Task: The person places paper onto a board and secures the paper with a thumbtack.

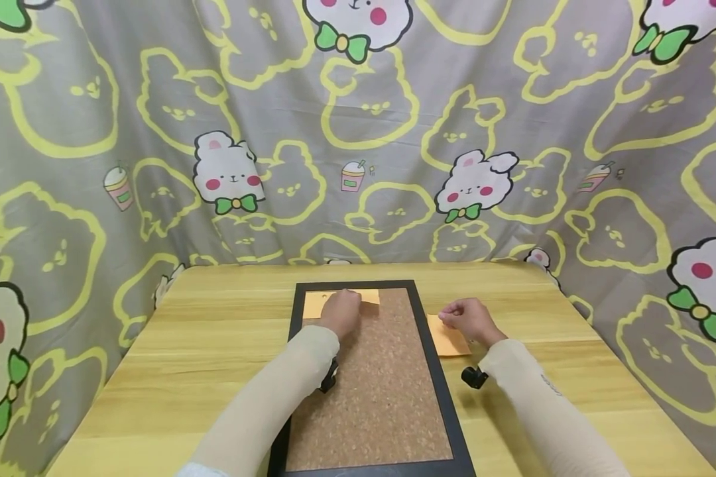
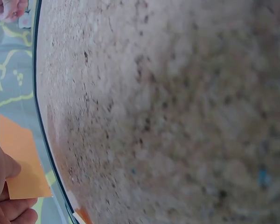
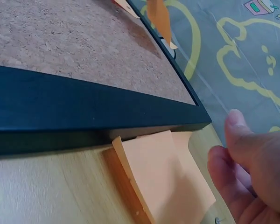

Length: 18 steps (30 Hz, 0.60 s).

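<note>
My left hand point(image 1: 341, 313) is over the far part of the framed cork board point(image 1: 370, 391). It pinches an orange sticky note point(image 2: 24, 161) between thumb and fingers, and the note stands out to the right of the hand. Another orange sticky note point(image 1: 313, 305) lies at the board's far left corner, with a small dark spot near its top. Beside the board's right frame lies a pad of orange sticky notes point(image 3: 161, 172), its edges lifting a little. My right hand point(image 1: 473, 320) is right by the pad, thumb and bent forefinger apart with nothing between them.
The board's black frame point(image 3: 60, 100) forms a raised edge on the wooden table point(image 1: 215, 344). A small metallic pin point(image 3: 218, 220) is near the pad, by the right hand. A patterned curtain point(image 1: 382, 165) hangs behind the table and at both sides.
</note>
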Motion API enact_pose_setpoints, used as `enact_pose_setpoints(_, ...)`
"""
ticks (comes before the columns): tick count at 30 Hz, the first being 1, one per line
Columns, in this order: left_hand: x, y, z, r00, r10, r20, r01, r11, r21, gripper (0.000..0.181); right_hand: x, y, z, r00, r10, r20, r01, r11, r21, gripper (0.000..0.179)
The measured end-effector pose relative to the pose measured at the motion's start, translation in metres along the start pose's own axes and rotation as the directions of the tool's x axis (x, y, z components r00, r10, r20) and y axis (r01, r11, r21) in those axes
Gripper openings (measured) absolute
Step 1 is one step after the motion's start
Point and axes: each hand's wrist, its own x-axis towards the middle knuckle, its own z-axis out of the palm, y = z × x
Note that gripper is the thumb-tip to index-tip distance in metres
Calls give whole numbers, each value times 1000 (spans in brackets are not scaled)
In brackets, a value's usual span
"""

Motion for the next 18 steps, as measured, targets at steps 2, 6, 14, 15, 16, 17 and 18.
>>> enact_pose_setpoints(2, 0, -1, 0, 1000, -19, 5, 19, 1000, -8, 10, 0, -2, 2, 1000, -17, 0, 17, 1000, 5, 15)
enact_pose_setpoints(6, -1, -3, 2, 999, -47, 18, 47, 999, -23, 10, -1, -4, 6, 999, -48, -1, 48, 999, 6, 10)
enact_pose_setpoints(14, -4, -9, 4, 997, -74, 30, 74, 997, -22, 12, 4, -4, 12, 999, -51, 14, 50, 998, 41, 9)
enact_pose_setpoints(15, -5, -10, 4, 996, -80, 30, 80, 996, -24, 12, 5, -3, 13, 998, -56, 21, 55, 998, 39, 9)
enact_pose_setpoints(16, -6, -10, 4, 996, -86, 31, 87, 996, -25, 12, 5, -3, 14, 998, -53, 20, 52, 998, 37, 9)
enact_pose_setpoints(17, -7, -11, 4, 995, -94, 33, 95, 995, -27, 12, 5, -2, 14, 998, -55, 17, 54, 998, 34, 9)
enact_pose_setpoints(18, -7, -11, 5, 994, -100, 39, 101, 995, -24, 12, 6, -2, 15, 998, -59, 12, 58, 998, 31, 9)
